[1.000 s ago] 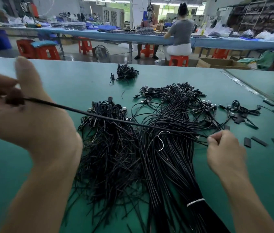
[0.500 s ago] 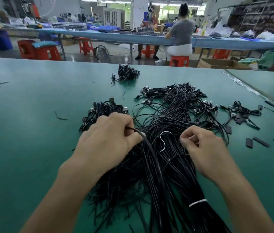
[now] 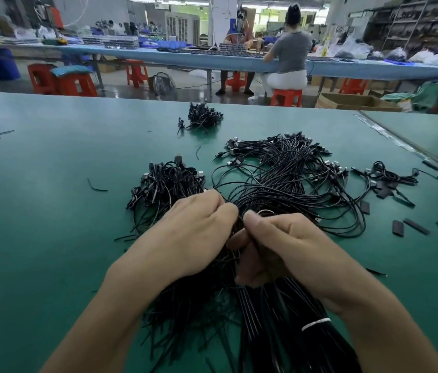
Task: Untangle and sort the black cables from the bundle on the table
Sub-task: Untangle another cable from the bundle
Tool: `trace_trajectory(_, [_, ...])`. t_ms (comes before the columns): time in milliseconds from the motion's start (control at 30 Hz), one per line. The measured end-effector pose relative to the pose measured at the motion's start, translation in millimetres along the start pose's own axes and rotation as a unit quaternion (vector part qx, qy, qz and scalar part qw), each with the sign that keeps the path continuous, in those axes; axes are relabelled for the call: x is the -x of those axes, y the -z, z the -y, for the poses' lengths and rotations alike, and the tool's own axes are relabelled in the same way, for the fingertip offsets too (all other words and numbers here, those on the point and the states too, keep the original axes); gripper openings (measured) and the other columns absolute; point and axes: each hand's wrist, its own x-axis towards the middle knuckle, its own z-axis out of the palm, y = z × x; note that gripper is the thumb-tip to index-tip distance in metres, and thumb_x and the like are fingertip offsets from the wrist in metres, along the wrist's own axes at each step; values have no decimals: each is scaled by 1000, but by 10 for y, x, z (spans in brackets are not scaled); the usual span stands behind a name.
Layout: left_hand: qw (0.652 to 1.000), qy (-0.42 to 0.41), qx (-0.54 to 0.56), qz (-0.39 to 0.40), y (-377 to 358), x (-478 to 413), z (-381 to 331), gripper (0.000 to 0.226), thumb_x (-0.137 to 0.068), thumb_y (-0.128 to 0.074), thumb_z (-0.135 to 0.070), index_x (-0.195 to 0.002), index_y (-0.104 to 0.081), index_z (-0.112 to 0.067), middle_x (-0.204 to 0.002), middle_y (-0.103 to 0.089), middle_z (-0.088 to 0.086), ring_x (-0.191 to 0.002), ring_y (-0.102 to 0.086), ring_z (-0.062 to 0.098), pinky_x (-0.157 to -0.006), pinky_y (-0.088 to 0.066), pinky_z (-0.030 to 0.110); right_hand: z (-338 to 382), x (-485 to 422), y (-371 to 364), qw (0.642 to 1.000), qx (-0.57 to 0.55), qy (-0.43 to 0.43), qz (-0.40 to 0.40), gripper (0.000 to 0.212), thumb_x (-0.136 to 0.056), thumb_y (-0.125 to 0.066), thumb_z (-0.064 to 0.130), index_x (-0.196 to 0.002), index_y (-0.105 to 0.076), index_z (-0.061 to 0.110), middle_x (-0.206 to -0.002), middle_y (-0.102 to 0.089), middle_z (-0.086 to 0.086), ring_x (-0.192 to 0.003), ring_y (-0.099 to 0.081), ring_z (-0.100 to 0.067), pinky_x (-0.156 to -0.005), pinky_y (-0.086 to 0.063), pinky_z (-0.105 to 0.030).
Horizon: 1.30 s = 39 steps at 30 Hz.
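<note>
Our right hand (image 3: 293, 254) is curled tight, thumb pressed to the fingers, with a few cables (image 3: 250, 297) pinched inside. Our left hand (image 3: 193, 238) is curled too, its knuckles touching the right thumb. Its fingertips are buried in the strands, so we cannot tell whether it holds one.

Both hands sit on the bundle (image 3: 287, 184), which lies on the table (image 3: 51, 224). Loops and plugs (image 3: 230, 146) fan out from 12 to 2 o'clock of the hands. The straight run passes under our right wrist toward 5 o'clock, cinched by a white band (image 3: 316, 324). A looser pile (image 3: 166, 184) lies at 11 o'clock, just beside the bundle, and a small pile (image 3: 204, 117) sits well apart at 12.

We judge these cables light, thin and limp, with smooth jackets that likely slip through a lazy pinch. The plugs look like the snag points. We would pinch one strand close to its plug and draw it along its own length. The other hand would pin the bundle near the band, and we would ease off if a loop tightens.
</note>
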Motion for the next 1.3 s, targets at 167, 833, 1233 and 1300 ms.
trace_trajectory(167, [999,-28,45,-2,-59,-47,62,34,-97,-51,-37,-71,-64,-19,-48,-54,-13,-46,-46,3,-44,-34,17,42,30,118,996,4,38,-82,25,-96,-58,19,-75,-70,15,-55,-56,-1,-44,-61,-17,-38,-46,-24])
trace_trajectory(833, [852,-93,511,-67,-200,-186,127,42,-106,-39,-30,-94,-73,-9,-80,-75,7,-72,-72,18,-64,-57,23,8,3,-36,937,312,150,-49,16,-95,-62,34,-81,-70,36,-66,-67,11,-56,-58,-7,-56,-48,-26])
trace_trajectory(1233, [832,-48,469,292,-157,18,-39,60,-99,-32,-61,-57,-48,-22,-45,-25,-12,-35,-20,2,-35,-16,16,11,3,180,930,174,222,-236,34,-83,-59,56,-70,-68,26,-49,-39,2,-48,-31,-4,-45,-26,-22])
trace_trajectory(1300, [768,-37,541,341,-74,30,-41,53,-99,-38,-55,-56,-41,-24,-46,-25,-13,-34,-19,1,-34,-16,15,-12,-19,126,950,180,174,-186,40,-83,-49,63,-63,-64,33,-50,-33,9,-47,-27,-5,-46,-24,-22])
